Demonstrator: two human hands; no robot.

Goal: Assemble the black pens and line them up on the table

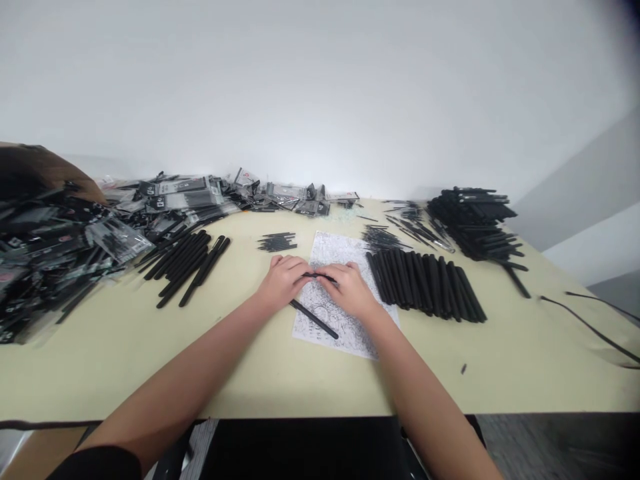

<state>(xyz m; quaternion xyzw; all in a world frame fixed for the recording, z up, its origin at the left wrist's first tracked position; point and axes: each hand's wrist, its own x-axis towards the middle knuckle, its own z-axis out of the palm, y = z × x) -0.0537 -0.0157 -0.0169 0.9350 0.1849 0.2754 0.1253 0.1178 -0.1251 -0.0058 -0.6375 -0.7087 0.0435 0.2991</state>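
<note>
My left hand (286, 283) and my right hand (347, 287) meet above a sheet of paper (357, 333) covered in dark scribbles. Between their closed fingertips runs a thin black pen part (314, 275), mostly covered by the fingers; its exact shape cannot be made out. Below the hands a black pen barrel (317, 320) lies slanted on the paper, its upper end passing by my left hand. Behind my left hand is a small group of thin black refills (277, 241). A row of thick black pens (425, 283) lies beside my right hand, partly over the paper.
More black pens (187, 263) lie at the left, beside a heap of clear packets (185, 197) and a brown box (45, 170). At the right are a pile of black pens (473, 223), loose refills (383, 238) and dark straps (590, 327). A tiny black piece (463, 368) lies near the front.
</note>
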